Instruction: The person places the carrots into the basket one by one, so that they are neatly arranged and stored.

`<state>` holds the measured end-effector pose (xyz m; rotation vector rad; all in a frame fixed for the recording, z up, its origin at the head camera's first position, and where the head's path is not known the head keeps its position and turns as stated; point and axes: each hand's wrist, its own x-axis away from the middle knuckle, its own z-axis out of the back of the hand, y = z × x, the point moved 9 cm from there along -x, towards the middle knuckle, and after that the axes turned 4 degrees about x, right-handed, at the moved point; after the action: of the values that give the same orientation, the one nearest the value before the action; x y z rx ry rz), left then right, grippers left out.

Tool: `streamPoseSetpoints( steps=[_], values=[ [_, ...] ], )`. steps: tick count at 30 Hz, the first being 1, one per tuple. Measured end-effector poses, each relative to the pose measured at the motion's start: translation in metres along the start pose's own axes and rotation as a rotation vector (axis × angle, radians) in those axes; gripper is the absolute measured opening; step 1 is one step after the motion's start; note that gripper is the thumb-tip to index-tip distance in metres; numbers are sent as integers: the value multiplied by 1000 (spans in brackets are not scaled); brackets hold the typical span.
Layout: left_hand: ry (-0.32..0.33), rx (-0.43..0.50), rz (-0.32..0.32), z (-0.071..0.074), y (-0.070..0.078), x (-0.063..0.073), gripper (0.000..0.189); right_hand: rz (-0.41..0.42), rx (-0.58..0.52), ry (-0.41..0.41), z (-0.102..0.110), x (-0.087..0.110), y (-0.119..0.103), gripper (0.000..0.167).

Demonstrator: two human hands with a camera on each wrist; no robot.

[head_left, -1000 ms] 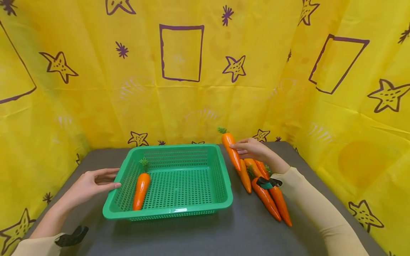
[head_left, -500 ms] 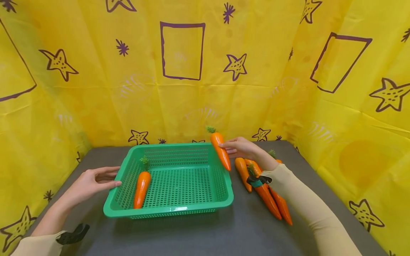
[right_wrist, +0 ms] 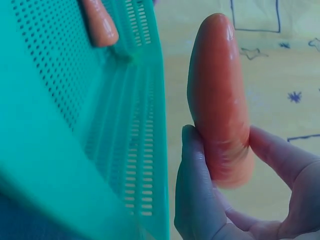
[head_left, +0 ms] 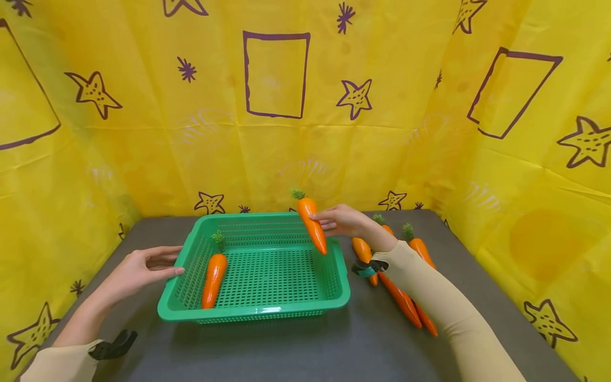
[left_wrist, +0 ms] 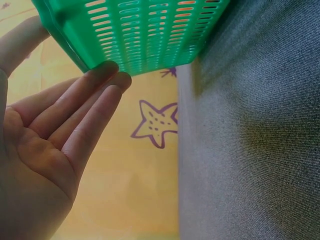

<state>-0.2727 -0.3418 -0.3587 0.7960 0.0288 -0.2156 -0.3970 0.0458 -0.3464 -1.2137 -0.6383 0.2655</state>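
My right hand (head_left: 341,220) pinches an orange carrot (head_left: 312,225) with a green leafy tuft, holding it tilted above the right side of a green plastic basket (head_left: 253,313). In the right wrist view, the thumb and fingers grip that carrot (right_wrist: 220,95) from both sides. At the basket's left edge, my left hand (head_left: 138,273) holds the rim, thumb on top. Its fingers (left_wrist: 100,107) lie against the outer wall in the left wrist view. Another carrot (head_left: 214,281) lies inside the basket along the left wall, tuft toward the back.
Several more carrots (head_left: 400,300) lie in a loose pile on the dark grey table (head_left: 267,353), right of the basket and partly hidden by the right forearm. Yellow patterned cloth (head_left: 205,159) walls the table at the back and both sides.
My right hand has carried its carrot leftward, from over the pile to above the basket's right side. The left hand has stayed at the rim.
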Motion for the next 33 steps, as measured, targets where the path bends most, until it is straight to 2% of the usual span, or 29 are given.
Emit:
streamPoseSetpoints(
  steps=[8,23,33],
  values=[
    [-3,16,1,-1,-1,-1,57,-23,5,-44,-23,-12,-4,46],
    [3,21,7,0,-1,0,58,-11,17,-111,-68,-32,-11,32],
    [2,29,-5,-1,-2,-1,57,-24,74,-154,-97,-48,-7,45]
  ],
)
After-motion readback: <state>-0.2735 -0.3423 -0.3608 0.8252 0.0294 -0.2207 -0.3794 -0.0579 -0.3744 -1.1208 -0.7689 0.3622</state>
